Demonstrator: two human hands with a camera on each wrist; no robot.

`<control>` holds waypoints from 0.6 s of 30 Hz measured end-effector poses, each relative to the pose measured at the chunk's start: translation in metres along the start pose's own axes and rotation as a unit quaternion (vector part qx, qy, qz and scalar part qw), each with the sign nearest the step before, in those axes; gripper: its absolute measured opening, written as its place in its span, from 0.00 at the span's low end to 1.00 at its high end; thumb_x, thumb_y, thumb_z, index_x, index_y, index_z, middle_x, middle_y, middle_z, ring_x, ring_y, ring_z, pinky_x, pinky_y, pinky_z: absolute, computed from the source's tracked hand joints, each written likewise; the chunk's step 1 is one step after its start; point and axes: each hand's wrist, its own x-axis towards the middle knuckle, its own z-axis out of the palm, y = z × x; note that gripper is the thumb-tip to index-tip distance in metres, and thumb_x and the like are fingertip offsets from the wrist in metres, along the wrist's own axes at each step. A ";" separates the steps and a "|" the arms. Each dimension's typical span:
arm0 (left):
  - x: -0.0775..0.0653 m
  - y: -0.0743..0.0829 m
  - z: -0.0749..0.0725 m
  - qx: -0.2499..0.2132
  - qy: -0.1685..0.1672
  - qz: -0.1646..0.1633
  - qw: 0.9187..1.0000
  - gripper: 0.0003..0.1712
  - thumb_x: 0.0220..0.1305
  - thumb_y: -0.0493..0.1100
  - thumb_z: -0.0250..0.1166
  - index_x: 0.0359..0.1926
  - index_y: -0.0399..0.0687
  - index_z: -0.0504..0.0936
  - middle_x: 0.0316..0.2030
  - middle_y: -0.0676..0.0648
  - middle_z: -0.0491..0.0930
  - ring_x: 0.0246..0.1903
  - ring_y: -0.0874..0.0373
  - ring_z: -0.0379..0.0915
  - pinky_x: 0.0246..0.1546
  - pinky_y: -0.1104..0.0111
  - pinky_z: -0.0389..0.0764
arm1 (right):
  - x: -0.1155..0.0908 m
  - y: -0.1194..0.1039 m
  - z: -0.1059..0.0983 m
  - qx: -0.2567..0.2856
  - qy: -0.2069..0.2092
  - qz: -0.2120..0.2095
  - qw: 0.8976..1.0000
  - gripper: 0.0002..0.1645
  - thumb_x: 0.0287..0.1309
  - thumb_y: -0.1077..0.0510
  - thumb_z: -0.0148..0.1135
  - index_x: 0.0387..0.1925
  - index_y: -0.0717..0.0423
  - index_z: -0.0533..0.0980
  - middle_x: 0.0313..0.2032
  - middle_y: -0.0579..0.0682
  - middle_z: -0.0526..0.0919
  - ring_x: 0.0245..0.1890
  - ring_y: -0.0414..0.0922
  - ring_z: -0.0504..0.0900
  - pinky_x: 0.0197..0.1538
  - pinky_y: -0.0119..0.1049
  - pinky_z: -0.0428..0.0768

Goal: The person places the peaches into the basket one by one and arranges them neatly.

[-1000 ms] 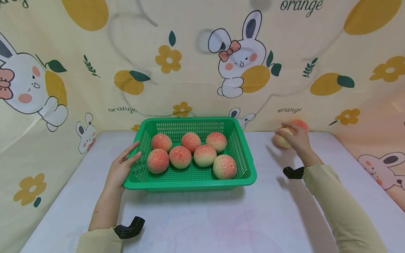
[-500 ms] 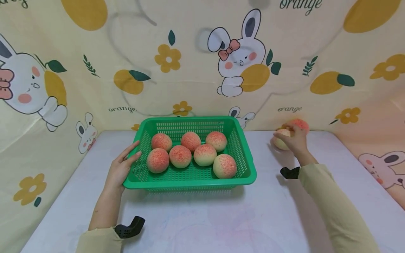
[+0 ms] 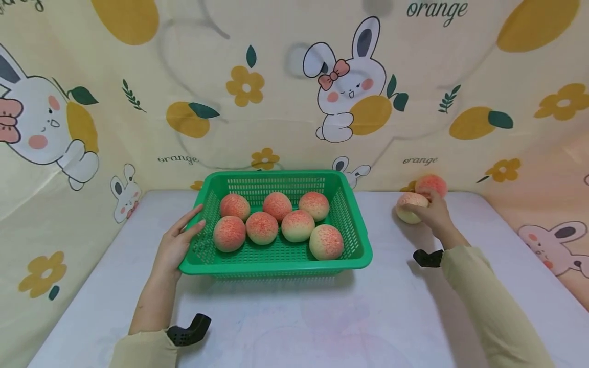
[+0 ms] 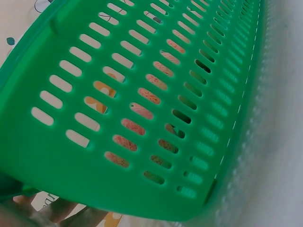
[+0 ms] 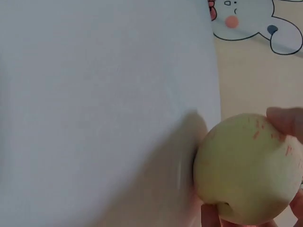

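Note:
Out to the right in the head view, my right hand point(image 3: 434, 212) holds a pale yellow-pink peach point(image 3: 411, 207) between thumb and fingers. The right wrist view shows this peach point(image 5: 248, 170) close up, thumb on one side and fingertips on the other. A redder peach point(image 3: 432, 185) sits just behind it, partly covered by the hand. My left hand point(image 3: 176, 245) grips the left end of a green plastic basket point(image 3: 276, 267), thumb and index finger over the rim. Fingers also show past the basket's edge in the left wrist view. Several peaches point(image 3: 262, 228) lie inside.
The basket stands toward the back of a white table point(image 3: 294, 322), close to a yellow cloth backdrop point(image 3: 285, 128) printed with rabbits and oranges. Black wrist mounts point(image 3: 189, 332) stick out from both sleeves.
My right fingers have shifted from over the top of the pale peach down around its side, and more of its pink top shows. The left hand and basket stay put.

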 end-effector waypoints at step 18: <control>-0.001 0.000 0.000 -0.014 -0.006 0.006 1.000 0.30 0.70 0.52 0.57 0.71 0.67 0.62 0.75 0.54 0.48 0.70 0.54 0.51 0.42 0.83 0.72 | -0.025 0.015 -0.012 -0.023 -0.043 -0.018 0.999 0.49 0.60 0.46 0.62 0.70 0.64 0.49 0.65 0.72 0.56 0.58 0.61 0.61 0.50 0.49 0.69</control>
